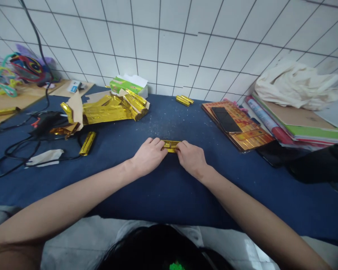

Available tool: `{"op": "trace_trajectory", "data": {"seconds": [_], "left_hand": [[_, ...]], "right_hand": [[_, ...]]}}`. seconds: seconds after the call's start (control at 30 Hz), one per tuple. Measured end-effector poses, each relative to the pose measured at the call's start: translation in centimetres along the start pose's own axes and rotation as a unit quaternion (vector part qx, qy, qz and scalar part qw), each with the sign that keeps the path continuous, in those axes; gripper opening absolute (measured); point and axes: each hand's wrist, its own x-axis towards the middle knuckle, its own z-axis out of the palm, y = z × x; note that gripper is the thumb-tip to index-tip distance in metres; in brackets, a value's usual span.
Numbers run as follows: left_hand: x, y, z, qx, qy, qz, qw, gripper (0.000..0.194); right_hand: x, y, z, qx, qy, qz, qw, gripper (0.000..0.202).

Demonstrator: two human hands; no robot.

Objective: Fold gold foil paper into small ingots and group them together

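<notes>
Both of my hands meet at a small piece of shiny gold foil paper [171, 145], which lies low over the blue cloth [160, 187]. My left hand [150, 154] pinches its left end, and my right hand [192, 155] pinches its right end. The foil looks folded or rolled lengthwise between them; my fingers hide both ends. Beyond my hands, several small gold foil rolls [184, 100] lie together near the wall. Another gold foil roll [88, 143] rests to the left of my left hand.
Crumpled gold foil sheets [107, 110] and a green box [126, 85] sit at the back left. Black cables [17, 150] curl along the left. On the right are a phone [226, 120] on a gold-red packet [250, 137], stacked books [312, 129] and a white cloth bag [295, 86].
</notes>
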Motion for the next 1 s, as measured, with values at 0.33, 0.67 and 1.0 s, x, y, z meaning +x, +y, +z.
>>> {"op": "trace_trajectory", "data": {"seconds": [0.33, 0.67, 1.0], "left_hand": [[-1.0, -1.0, -1.4, -0.001, -0.03, -0.009, 1.0, 0.023], [-0.9, -1.1, -1.5, -0.051, -0.086, -0.04, 0.994, 0.023], [0.2, -3.6, -1.9, -0.158, -0.141, 0.083, 0.974, 0.028]], "right_hand": [[-1.5, -3.1, -2.6, 0.102, -0.121, -0.144, 0.977, 0.034], [-1.9, -3.5, -2.3, 0.227, -0.084, -0.208, 0.948, 0.026], [0.6, 0.7, -0.8, 0.217, 0.008, -0.158, 0.963, 0.014]]}}
